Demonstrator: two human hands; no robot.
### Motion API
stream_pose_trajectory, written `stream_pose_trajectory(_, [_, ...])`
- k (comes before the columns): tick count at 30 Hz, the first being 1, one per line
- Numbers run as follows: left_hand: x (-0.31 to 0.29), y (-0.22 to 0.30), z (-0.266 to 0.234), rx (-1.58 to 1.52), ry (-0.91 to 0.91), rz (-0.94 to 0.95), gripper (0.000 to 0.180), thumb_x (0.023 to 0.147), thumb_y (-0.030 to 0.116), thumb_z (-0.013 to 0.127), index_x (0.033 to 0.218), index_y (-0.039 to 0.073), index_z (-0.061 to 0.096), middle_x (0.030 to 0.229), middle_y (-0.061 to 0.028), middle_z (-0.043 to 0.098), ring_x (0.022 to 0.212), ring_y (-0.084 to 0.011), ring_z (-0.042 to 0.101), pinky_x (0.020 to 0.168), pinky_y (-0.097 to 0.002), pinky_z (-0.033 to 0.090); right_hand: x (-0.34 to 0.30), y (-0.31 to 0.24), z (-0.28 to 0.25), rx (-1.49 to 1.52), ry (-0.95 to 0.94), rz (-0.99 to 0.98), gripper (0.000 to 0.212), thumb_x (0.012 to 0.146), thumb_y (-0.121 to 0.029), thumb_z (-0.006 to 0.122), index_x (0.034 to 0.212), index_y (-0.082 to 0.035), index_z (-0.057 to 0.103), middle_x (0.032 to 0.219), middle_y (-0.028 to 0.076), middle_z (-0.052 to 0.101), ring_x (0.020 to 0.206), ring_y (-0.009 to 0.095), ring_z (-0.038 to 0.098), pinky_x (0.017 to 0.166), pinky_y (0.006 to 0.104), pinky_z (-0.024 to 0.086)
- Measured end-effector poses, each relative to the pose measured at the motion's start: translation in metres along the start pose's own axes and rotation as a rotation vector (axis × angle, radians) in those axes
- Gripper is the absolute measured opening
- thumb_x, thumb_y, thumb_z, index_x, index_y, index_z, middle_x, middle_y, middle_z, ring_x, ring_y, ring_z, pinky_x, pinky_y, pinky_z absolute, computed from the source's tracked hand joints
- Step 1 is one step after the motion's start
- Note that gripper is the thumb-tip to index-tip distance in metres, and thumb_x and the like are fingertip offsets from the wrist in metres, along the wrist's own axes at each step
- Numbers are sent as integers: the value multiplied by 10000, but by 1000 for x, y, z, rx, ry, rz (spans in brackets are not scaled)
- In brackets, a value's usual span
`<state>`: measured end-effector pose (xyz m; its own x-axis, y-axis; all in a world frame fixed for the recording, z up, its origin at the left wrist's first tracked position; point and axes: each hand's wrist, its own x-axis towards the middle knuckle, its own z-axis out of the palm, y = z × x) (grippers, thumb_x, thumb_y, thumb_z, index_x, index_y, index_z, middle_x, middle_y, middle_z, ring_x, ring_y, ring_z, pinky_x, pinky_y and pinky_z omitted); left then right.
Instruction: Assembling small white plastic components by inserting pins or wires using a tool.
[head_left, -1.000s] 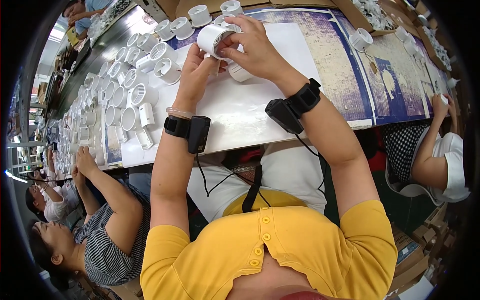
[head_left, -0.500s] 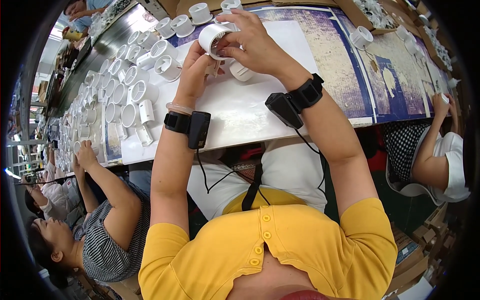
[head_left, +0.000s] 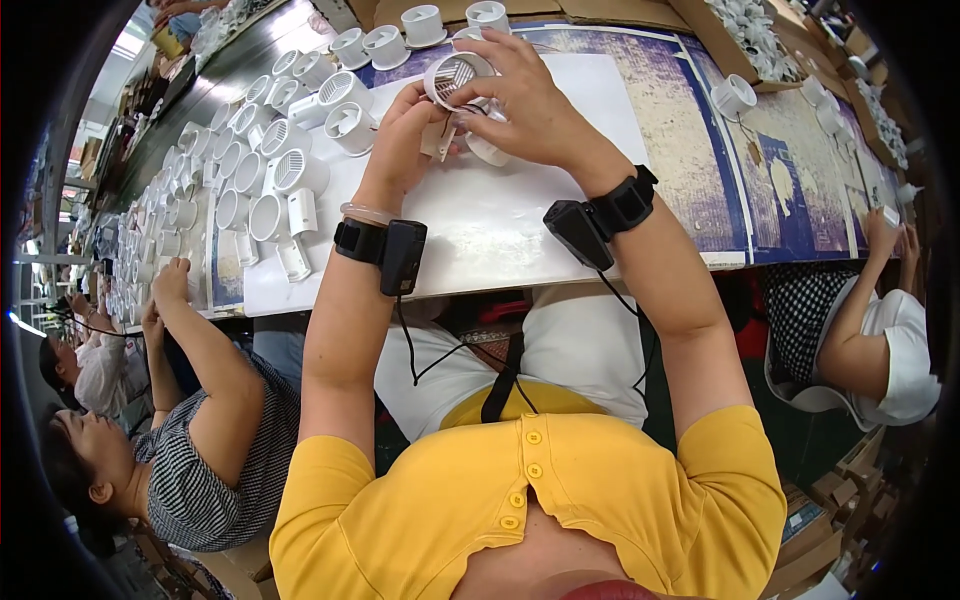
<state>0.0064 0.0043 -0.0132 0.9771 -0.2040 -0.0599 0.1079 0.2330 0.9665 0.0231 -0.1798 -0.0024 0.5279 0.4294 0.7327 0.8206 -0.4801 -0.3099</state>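
Observation:
Over the white sheet, at the far middle of the table, I hold a round white plastic fan housing [head_left: 455,72] with a slatted grille inside. My left hand [head_left: 402,145] is closed round its lower left side, and a small white flap sticks out by the fingertips. My right hand [head_left: 525,105] has its fingers bent over the right rim, with index finger and thumb at the opening. Thin dark wire shows near the right fingertips. A second white round part [head_left: 487,148] lies on the sheet below my right hand, partly hidden by it.
Many white housings [head_left: 292,172] crowd the table's left side, several more [head_left: 385,46] along the back. A carton of small white parts [head_left: 745,45] stands at the far right, a lone housing [head_left: 733,97] before it. Co-workers sit on both sides.
The housing has turned, so its slatted inside shows more. The right fingers have shifted down toward its near edge. The whole view has shifted slightly.

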Motion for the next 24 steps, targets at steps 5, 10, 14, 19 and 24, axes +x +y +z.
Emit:
stream_pose_trajectory(5, [-5,5,2,-72,-97,0,450,874,99,468,1315,25,430,1088,-85,588,830,-168,611,623,-286,497,1,4,-6,-49,-64,50,167,743,-107,703,904,-141,727,1341,52,489,1320,313,314,1081,419,272])
stream_pose_trajectory(10, [-3,3,-2,-66,-180,58,420,902,155,558,1283,19,443,1099,-54,580,899,-138,593,631,-271,491,1,10,-6,60,-71,84,181,737,-116,714,916,-141,728,1342,49,490,1323,308,313,1078,421,278])
stream_pose_trajectory(14, [-1,-1,-6,-103,-240,51,437,912,163,569,1306,28,437,1109,-47,582,900,-120,584,645,-258,471,1,10,-7,100,-93,109,194,733,-133,728,926,-149,730,1336,44,497,1324,306,314,1075,422,282])
stream_pose_trajectory(19, [-1,-1,-10,-131,-260,26,423,913,165,565,1300,39,447,1096,-35,589,915,-110,574,655,-246,456,3,10,-9,129,-105,133,195,727,-146,739,922,-158,732,1328,37,509,1323,304,318,1077,424,281])
stream_pose_trajectory(24, [-2,0,-9,-177,-224,-9,368,913,138,557,1253,33,464,1066,-56,596,904,-126,590,648,-256,467,2,13,-8,120,-85,87,198,723,-145,741,920,-162,733,1330,32,511,1321,299,323,1078,424,282])
